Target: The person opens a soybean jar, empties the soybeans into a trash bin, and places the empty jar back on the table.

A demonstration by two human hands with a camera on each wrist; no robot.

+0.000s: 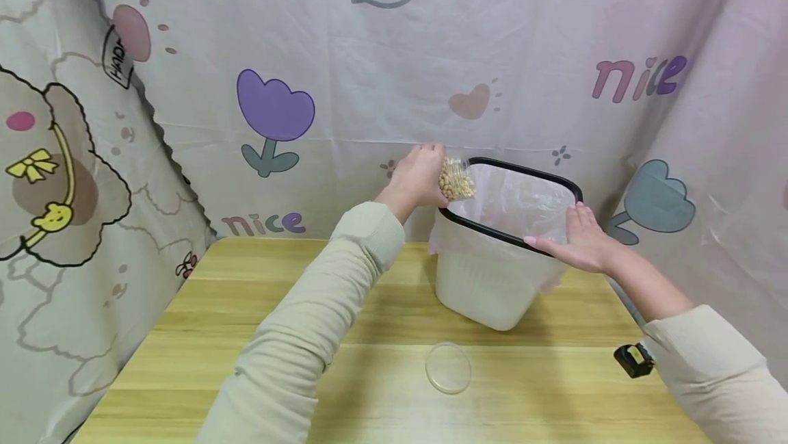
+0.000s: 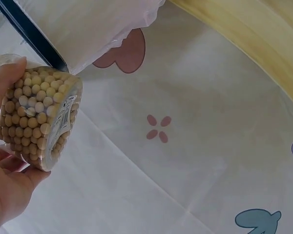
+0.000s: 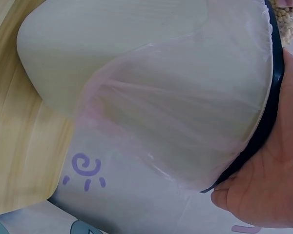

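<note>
My left hand (image 1: 418,177) grips a clear jar of soybeans (image 1: 457,180), tilted at the left rim of a white bin (image 1: 486,286). In the left wrist view the jar (image 2: 36,114) shows its base and a printed label, with beans filling much of it. The bin has a black rim (image 1: 511,233) and a thin pinkish plastic liner (image 1: 523,201) folded over its edge. On the rim's right front corner rests my right hand (image 1: 581,242), thumb and fingers stretched out. From the right wrist view, the palm (image 3: 268,190) lies against the rim.
A clear round lid (image 1: 448,367) lies on the wooden table (image 1: 203,334) in front of the bin. Near my right sleeve sits a small black object (image 1: 634,360) with a yellow patch. A printed cloth (image 1: 382,74) hangs behind and at both sides.
</note>
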